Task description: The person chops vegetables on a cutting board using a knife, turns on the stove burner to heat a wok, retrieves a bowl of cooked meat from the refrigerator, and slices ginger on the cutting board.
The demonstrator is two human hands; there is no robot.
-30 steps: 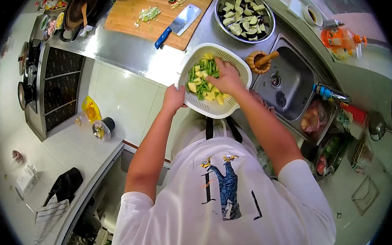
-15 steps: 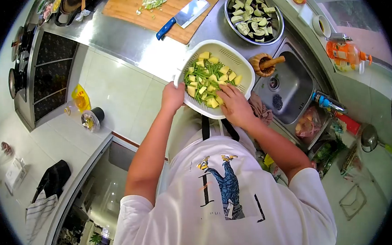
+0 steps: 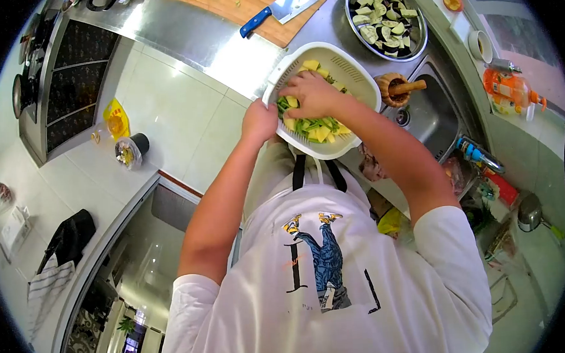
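Note:
A white plastic basket [image 3: 354, 77] is held in front of my body, at the counter's edge. Inside it lie cut green beans and yellow potato chunks [image 3: 322, 133]. My left hand [image 3: 260, 120] grips the basket's left rim, thumb at the edge. Reaching in from the right, my right hand [image 3: 311, 96] rests palm down on the vegetables with its fingers spread; its fingertips are partly among the pieces. Behind the basket, a cleaver [image 3: 293, 4] with a blue handle lies on the wooden cutting board [image 3: 252, 18].
A metal bowl of cut eggplant [image 3: 386, 24] stands at the back right. Near it are a wooden mortar with pestle [image 3: 396, 90] and the sink [image 3: 436, 114]. An orange soap bottle [image 3: 508, 91] is at the far right. A small bin [image 3: 131, 149] stands at left.
My right hand has moved from the basket's lower right over to the left part of the vegetables. The basket has shifted slightly right and up in view, still in my left hand.

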